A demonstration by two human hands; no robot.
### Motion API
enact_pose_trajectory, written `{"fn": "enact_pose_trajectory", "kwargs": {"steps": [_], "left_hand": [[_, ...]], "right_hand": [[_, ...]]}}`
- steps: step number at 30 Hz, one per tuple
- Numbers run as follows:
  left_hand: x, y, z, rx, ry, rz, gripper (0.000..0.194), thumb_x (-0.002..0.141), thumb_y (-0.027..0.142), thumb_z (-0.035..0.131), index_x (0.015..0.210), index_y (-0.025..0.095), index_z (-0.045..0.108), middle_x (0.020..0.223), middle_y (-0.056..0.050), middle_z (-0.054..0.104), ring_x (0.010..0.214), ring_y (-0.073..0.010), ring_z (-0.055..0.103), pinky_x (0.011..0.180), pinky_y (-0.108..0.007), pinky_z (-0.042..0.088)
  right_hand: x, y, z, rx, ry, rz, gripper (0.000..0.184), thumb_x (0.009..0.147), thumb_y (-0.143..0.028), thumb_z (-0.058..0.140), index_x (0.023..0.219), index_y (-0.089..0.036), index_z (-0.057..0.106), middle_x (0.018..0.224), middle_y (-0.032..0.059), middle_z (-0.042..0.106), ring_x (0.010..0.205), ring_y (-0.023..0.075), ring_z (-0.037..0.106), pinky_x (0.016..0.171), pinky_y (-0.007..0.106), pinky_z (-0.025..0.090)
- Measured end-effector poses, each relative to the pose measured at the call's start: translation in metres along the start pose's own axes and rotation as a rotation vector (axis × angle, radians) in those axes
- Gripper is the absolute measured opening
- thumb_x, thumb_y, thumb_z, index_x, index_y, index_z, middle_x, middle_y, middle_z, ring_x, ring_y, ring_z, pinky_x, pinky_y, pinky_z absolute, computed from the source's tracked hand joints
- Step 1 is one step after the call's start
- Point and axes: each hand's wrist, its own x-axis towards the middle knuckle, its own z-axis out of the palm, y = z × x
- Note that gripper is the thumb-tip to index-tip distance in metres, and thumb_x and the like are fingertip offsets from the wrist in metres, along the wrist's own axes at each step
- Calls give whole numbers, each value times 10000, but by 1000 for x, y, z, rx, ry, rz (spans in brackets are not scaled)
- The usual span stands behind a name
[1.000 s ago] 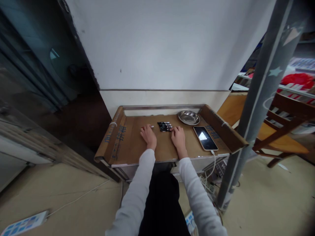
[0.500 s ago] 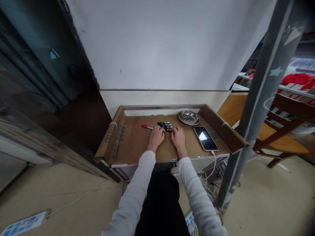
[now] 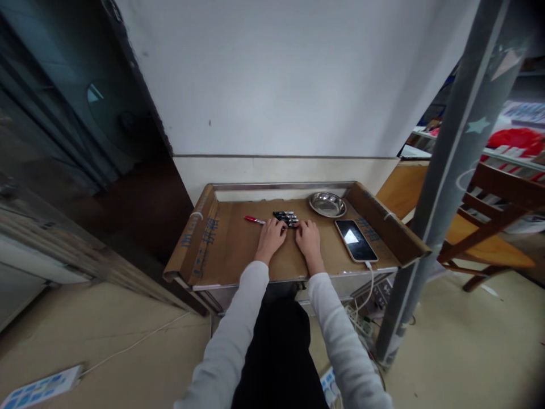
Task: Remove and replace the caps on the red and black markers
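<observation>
Several black markers (image 3: 285, 216) lie side by side in a small stack of rows on the cardboard-covered tabletop (image 3: 232, 250). At their near side, my left hand (image 3: 271, 237) has its fingers curled in, with the fingertips at the left end of the nearest black marker. Opposite it, my right hand (image 3: 309, 241) is also closed, its fingertips at that marker's right end. My fingers partly cover this nearest marker. A red-capped marker (image 3: 254, 220) lies just left of the group, one end close to my left hand.
A round steel dish (image 3: 327, 204) stands at the back right. Before it lies a phone (image 3: 356, 241) with a white charging cable (image 3: 371, 289) hanging over the front edge. Raised cardboard flaps bound both sides. A grey post (image 3: 443, 187) and a wooden chair (image 3: 489, 227) are to the right.
My left fingers have shifted very slightly at the nearest black marker. The rest looks the same.
</observation>
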Motion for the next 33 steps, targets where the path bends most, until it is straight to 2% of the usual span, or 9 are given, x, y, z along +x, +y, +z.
{"fn": "enact_pose_trajectory", "kwargs": {"steps": [9, 12, 17, 22, 26, 33], "left_hand": [[2, -2, 1, -36, -18, -94, 90, 816, 273, 550, 845, 199, 593, 906, -53, 554, 910, -204, 497, 840, -349, 381], [2, -3, 2, -64, -25, -69, 95, 817, 284, 558, 840, 195, 584, 887, -49, 571, 906, -205, 504, 837, -348, 383], [2, -3, 1, -171, -2, -39, 68, 831, 244, 544, 875, 194, 559, 887, -30, 603, 865, -175, 532, 811, -311, 406], [3, -4, 0, -358, 21, -95, 52, 844, 186, 516, 888, 187, 545, 912, -30, 599, 852, -142, 566, 786, -272, 440], [6, -7, 5, -441, 46, -123, 59, 839, 159, 511, 869, 188, 553, 920, -33, 603, 890, -148, 573, 814, -281, 446], [6, -8, 8, -498, 84, -91, 80, 838, 129, 497, 859, 174, 559, 905, -39, 602, 879, -150, 571, 823, -286, 447]], "right_hand": [[-1, -2, 2, -24, -31, -13, 179, 824, -216, 460, 948, -169, 581, 927, 97, 540, 880, 218, 453, 751, 312, 320], [-1, -3, 1, -41, -39, -18, 165, 824, -253, 475, 920, -170, 580, 931, 99, 541, 891, 225, 455, 755, 316, 319], [0, -4, -1, 26, -53, -72, 158, 834, -270, 471, 913, -175, 571, 926, 85, 566, 891, 216, 471, 765, 309, 323], [1, -4, -2, 110, -82, -121, 177, 867, -250, 422, 941, -169, 562, 925, 80, 602, 886, 215, 493, 764, 304, 325], [2, -3, -3, 153, -67, -104, 192, 886, -224, 390, 969, -167, 553, 947, 80, 615, 890, 207, 508, 766, 298, 330], [2, -3, -4, 189, -64, -95, 198, 890, -226, 394, 977, -167, 562, 969, 85, 624, 903, 214, 518, 777, 307, 343]]}}
